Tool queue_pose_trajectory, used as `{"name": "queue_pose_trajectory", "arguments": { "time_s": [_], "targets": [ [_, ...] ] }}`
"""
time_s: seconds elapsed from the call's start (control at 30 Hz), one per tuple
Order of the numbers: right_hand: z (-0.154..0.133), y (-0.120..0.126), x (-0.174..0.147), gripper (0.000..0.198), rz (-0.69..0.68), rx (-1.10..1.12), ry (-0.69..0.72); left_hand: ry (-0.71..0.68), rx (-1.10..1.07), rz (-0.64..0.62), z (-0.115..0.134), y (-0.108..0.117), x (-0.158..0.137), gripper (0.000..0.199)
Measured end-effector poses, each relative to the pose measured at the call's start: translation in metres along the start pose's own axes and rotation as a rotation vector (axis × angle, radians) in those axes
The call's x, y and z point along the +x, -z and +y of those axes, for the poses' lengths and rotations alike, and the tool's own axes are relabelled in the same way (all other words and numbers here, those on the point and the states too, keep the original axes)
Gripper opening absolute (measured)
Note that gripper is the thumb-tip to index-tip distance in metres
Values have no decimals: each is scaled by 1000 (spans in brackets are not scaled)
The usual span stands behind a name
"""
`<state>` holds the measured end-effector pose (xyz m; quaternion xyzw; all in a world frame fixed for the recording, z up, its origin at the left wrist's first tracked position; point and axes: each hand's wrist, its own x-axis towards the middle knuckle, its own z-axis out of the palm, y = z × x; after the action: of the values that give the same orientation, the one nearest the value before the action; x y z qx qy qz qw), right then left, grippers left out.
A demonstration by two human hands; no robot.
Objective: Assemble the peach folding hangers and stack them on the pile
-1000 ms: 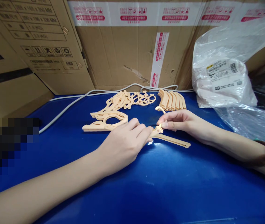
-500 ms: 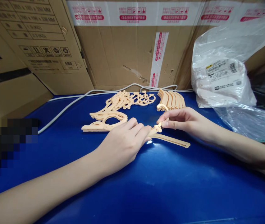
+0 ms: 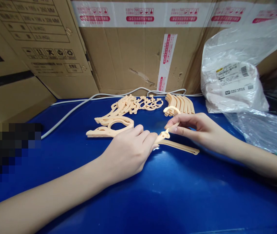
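Head-level view of two bare hands at work over a blue counter point(image 3: 177, 195). Left hand point(image 3: 132, 151) with fingers curled tight around a small cream joint piece point(image 3: 163, 135), near the middle of the counter; right hand point(image 3: 193, 126) with thumb and fingertips pinching the stem of a cream hook point(image 3: 171, 108), stem foot touching the joint piece, curve upward. From under the left fingers, a cream slotted arm point(image 3: 182, 148) pointing rightward; hidden join, so attachment impossible to tell. Beyond, a jumbled heap of cream hooks and parts point(image 3: 125, 105) and a neat row of curved arms point(image 3: 181, 105); just left of the left hand, folded cream pieces point(image 3: 99, 132). Likeliest trouble: stem skewing or popping out of the joint piece, from pushing off-line or from a narrow pinch; perhaps a snapped stem from too much sideways bending, or a knocked row from a sudden release. Behind, brown cartons. On the left carton point(image 3: 62, 74), a printed table with "1.9 (KG)" and "2.3 (KG)", dimensions in MM too soft for certainty, then handling symbols and a boxed "合格证". On white tape point(image 3: 167, 55), red Chinese lettering beside small icons. On a white plastic bag point(image 3: 211, 94), a shipping label point(image 3: 233, 78) with barcode and square code, fine print unreadable. No brand legible.
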<state>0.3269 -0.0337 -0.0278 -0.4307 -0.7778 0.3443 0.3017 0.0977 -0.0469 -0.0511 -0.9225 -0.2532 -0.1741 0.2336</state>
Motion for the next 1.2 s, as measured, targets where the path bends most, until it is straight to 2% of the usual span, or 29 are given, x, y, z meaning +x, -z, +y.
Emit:
{"name": "queue_pose_trajectory", "arguments": {
  "time_s": [0.13, 0.67, 1.03, 1.2],
  "targets": [
    [-2, -2, 1, 19, 1, -32, 27, 1, -17, 10, 0, 1, 0, 36],
    [0, -8, -3, 26, -45, 45, -65, -15, -26, 5, -1, 1, -2, 31],
    [-2, -10, -8, 21, 14, -91, 47, -13, -31, -14, 0, 1, -2, 38],
    [0, -13, -9, 20, -5, -140, 110, 27, -111, -8, 1, 5, -1, 30]
  ]
}}
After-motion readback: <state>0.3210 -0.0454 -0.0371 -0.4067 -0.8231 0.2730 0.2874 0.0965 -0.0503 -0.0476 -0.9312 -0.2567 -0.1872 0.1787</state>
